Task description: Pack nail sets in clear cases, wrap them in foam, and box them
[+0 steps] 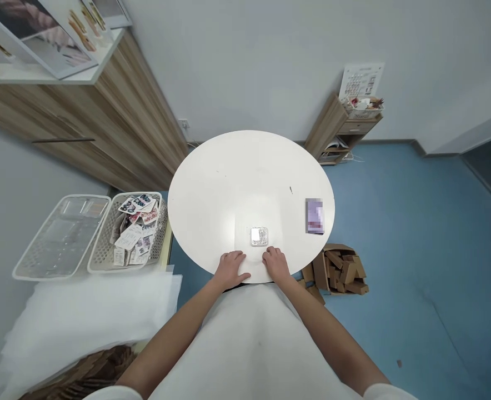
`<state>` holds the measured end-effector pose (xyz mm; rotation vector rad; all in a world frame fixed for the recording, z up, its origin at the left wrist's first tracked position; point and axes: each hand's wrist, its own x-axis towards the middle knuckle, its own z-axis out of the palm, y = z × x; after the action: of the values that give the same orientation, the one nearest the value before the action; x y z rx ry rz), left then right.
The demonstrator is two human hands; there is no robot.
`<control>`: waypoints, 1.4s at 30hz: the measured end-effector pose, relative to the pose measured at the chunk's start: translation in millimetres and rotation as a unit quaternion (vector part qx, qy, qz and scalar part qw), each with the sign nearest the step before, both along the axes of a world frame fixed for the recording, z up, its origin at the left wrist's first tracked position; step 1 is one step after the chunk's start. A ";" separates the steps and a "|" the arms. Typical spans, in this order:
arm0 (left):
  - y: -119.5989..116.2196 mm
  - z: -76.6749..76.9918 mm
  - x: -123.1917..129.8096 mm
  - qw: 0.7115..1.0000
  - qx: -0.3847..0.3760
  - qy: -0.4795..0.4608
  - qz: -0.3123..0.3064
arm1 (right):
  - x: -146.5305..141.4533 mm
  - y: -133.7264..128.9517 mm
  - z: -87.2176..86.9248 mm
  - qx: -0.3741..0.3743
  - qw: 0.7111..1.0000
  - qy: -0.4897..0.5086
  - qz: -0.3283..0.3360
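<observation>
A small clear plastic box [259,236] with silvery contents lies near the front of the round white table [212,183]. Its contents are too small to make out. Just left of it and nearer to me, my left hand [230,269] rests on the table edge, thumb apart from the fingers and nothing held. My right hand [276,264] lies on the edge to the right of the box, fingers loosely bent on the tabletop, also without anything in it. Neither hand touches the box. Toward the table's right side lies a purple, pixelated rectangular item [314,215].
A white basket of printed cards and packets [104,244] stands left of the table, beside a clear-bottomed basket [68,233]. White sheets [95,300] lie below them. An open carton of brown cardboard pieces [340,271] sits on the floor at right. A small dark object [291,190] lies on the table.
</observation>
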<state>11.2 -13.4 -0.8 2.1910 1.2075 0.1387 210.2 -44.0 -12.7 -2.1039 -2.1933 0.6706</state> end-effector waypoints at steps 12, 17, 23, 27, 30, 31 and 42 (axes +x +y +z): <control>10.0 3.2 -20.9 0.998 0.048 -0.006 -0.038 | 1.7 -29.3 24.6 -0.014 0.997 0.078 -0.007; 9.2 2.8 -24.0 1.000 0.007 -0.027 -0.008 | 16.3 -44.5 18.4 -0.028 0.995 0.091 -0.040; 18.9 1.9 -22.0 0.993 -0.069 -0.045 0.083 | 30.4 -29.0 16.9 -0.032 0.986 0.112 -0.117; 26.5 3.3 -21.1 0.988 -0.091 -0.046 0.114 | 32.8 -7.0 22.0 -0.043 0.984 0.093 -0.145; 33.4 4.7 -18.4 0.987 -0.090 -0.037 0.126 | 35.2 6.8 24.4 -0.053 0.984 0.076 -0.155; 35.9 5.0 -17.3 0.987 -0.090 -0.035 0.128 | 35.9 10.3 24.8 -0.057 0.983 0.071 -0.157; 49.1 -3.7 -6.3 0.984 -0.075 0.080 0.143 | 30.4 28.1 15.5 -0.102 0.979 0.026 -0.173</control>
<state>4.9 35.7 -4.6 1.9188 1.5676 -0.0110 240.6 -15.9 2.8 -2.4474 -1.7297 0.9355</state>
